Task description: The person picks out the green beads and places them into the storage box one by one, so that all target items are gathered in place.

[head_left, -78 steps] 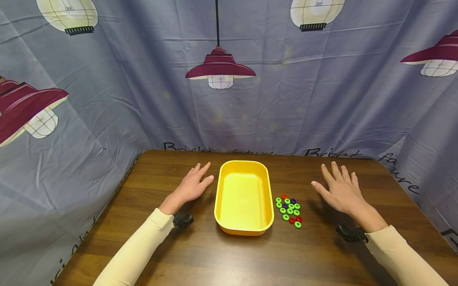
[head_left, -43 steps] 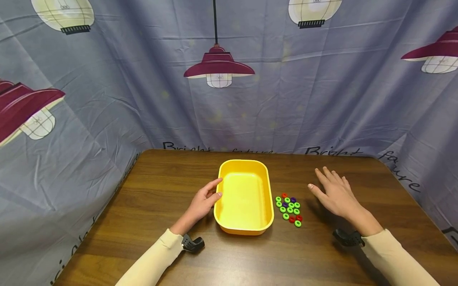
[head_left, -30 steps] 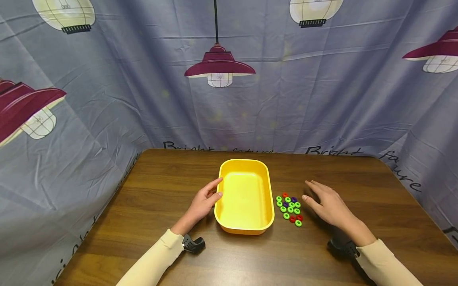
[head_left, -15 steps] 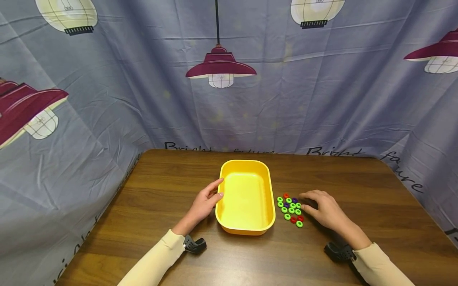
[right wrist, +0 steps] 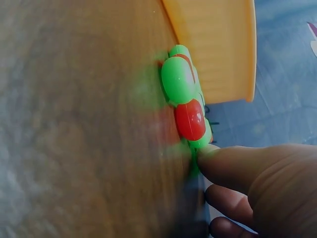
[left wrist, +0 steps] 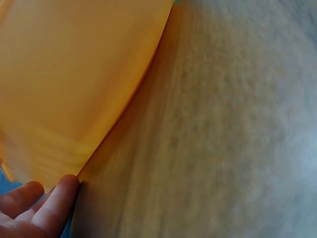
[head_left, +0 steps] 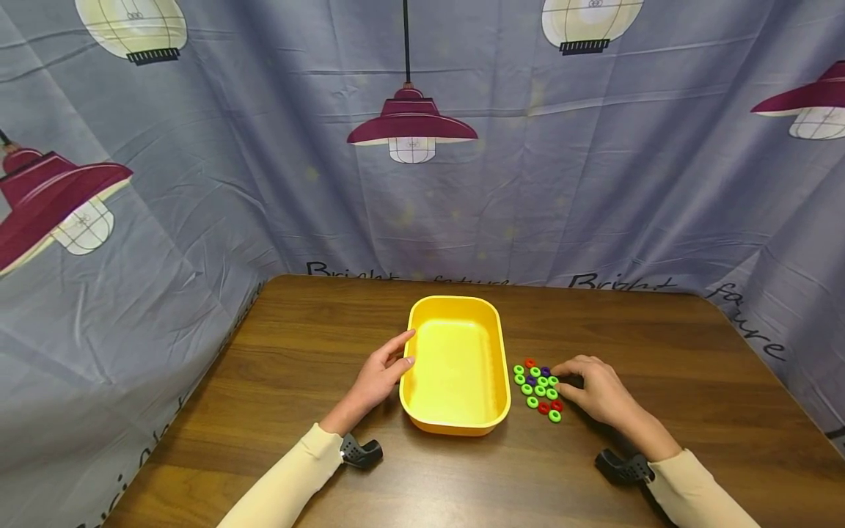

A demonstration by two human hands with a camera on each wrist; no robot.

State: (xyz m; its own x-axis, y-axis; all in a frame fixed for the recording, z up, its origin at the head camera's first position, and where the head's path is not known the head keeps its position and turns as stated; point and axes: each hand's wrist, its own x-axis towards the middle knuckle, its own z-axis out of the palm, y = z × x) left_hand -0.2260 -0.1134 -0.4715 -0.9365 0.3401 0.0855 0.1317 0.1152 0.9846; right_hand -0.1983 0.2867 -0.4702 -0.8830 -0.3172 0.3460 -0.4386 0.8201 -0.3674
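A yellow rectangular tub [head_left: 455, 433] stands on the table. My left hand [head_left: 375, 378] rests its thumb and forefinger at the tub's left rim. In the left wrist view its fingertips [left wrist: 64, 191] touch the tub's wall. To the right of the tub lies a cluster of small plastic rings: green [head_left: 532, 402], red [head_left: 544, 408] and purple [head_left: 531, 380]. My right hand [head_left: 597, 389] is at the cluster's right side, thumb and forefinger apart around a green ring [head_left: 553, 381]. In the right wrist view the thumb [right wrist: 218, 161] meets the rings; the forefinger's tip is hidden.
The brown wooden table [head_left: 422, 491] is backed by a blue-grey curtain [head_left: 317, 198] printed with lamps. A black band with a small device sits on each wrist, such as the right wrist device [head_left: 620, 467].
My left hand has come right, onto the tub's rim. My right hand has moved left and down to the rings, its spread fingers drawing together. The tub and rings have stayed in place.
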